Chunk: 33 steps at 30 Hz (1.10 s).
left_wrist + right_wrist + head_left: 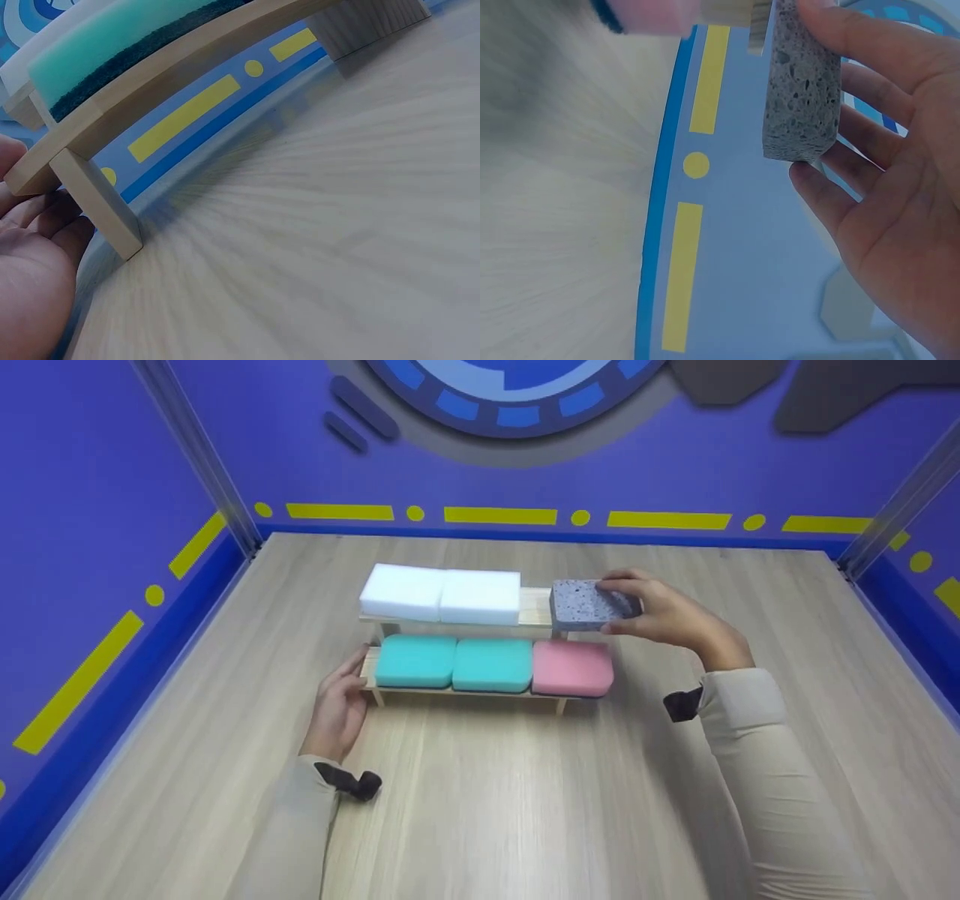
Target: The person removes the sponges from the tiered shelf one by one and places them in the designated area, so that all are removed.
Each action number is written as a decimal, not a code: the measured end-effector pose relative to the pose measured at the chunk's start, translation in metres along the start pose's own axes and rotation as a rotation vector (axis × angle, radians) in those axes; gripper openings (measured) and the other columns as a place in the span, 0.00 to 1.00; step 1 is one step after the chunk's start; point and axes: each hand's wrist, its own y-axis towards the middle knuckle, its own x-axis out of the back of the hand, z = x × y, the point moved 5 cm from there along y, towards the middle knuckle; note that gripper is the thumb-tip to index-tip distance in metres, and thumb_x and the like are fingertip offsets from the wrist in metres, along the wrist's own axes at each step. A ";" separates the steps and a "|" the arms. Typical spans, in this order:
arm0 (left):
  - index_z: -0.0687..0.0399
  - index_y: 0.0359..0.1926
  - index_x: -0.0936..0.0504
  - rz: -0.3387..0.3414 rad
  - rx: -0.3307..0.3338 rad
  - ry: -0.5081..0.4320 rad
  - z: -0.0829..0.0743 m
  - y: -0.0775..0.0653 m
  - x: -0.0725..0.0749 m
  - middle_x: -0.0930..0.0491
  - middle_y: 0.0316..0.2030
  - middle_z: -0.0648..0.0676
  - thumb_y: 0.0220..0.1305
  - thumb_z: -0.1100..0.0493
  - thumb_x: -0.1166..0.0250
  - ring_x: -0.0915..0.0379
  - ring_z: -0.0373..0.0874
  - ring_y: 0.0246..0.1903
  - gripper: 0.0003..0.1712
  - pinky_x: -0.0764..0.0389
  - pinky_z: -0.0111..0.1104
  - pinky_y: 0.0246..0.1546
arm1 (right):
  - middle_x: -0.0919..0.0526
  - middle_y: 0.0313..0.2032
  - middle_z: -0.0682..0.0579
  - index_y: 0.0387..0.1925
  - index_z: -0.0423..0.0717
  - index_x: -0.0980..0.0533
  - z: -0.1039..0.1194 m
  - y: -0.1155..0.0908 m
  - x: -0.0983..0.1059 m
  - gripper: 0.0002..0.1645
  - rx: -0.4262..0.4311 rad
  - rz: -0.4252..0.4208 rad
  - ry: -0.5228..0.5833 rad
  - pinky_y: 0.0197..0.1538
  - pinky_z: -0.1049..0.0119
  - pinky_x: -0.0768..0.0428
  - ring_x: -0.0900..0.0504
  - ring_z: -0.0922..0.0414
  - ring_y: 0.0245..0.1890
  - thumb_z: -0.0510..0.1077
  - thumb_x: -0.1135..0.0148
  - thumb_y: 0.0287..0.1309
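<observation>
A two-tier wooden rack (536,611) stands on the table. My left hand (341,709) grips the left end of its lower shelf; in the left wrist view the thumb is above the board (97,124) and the fingers are beneath. My right hand (667,619) holds a grey porous sponge (581,604) at the right end of the upper tier, thumb and fingers about its sides. Two white sponges (480,596) sit on the left of that tier, side by side. Two teal scouring sponges (491,664) and a pink one (571,667) line the lower tier.
The wood-grain tabletop (465,810) spreads around the rack. Blue panels (495,484) with yellow marks enclose it at the back and sides, joined by metal corner posts (202,450). A bare strip of upper shelf shows between the white and grey sponges.
</observation>
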 end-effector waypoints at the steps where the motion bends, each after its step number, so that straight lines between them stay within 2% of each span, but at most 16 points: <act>1: 0.69 0.73 0.52 0.001 0.001 -0.002 0.000 0.000 0.000 0.55 0.76 0.58 0.59 0.78 0.61 0.61 0.45 0.75 0.38 0.52 0.32 0.74 | 0.33 0.64 0.37 0.63 0.35 0.31 -0.002 -0.001 0.001 0.37 -0.004 -0.006 -0.001 0.65 0.45 0.32 0.31 0.41 0.61 0.41 0.29 0.51; 8: 0.68 0.73 0.52 -0.001 0.002 0.011 0.001 0.000 0.000 0.55 0.76 0.58 0.59 0.77 0.61 0.61 0.44 0.75 0.38 0.53 0.32 0.74 | 0.34 0.65 0.37 0.63 0.36 0.31 -0.012 -0.006 0.005 0.37 -0.036 -0.033 -0.026 0.65 0.43 0.34 0.33 0.40 0.62 0.40 0.30 0.51; 14: 0.68 0.73 0.52 0.003 0.009 0.006 0.001 0.000 -0.001 0.57 0.76 0.58 0.59 0.77 0.61 0.63 0.44 0.75 0.38 0.56 0.32 0.75 | 0.36 0.67 0.37 0.64 0.35 0.32 -0.020 -0.012 0.009 0.37 -0.062 -0.055 -0.001 0.67 0.43 0.36 0.35 0.40 0.64 0.38 0.31 0.52; 33: 0.69 0.73 0.56 0.015 -0.001 -0.055 -0.001 0.000 0.000 0.58 0.76 0.60 0.60 0.78 0.63 0.62 0.46 0.75 0.38 0.52 0.32 0.74 | 0.37 0.67 0.36 0.64 0.32 0.34 -0.056 -0.031 0.012 0.38 -0.095 -0.094 -0.027 0.65 0.41 0.36 0.34 0.38 0.62 0.39 0.32 0.53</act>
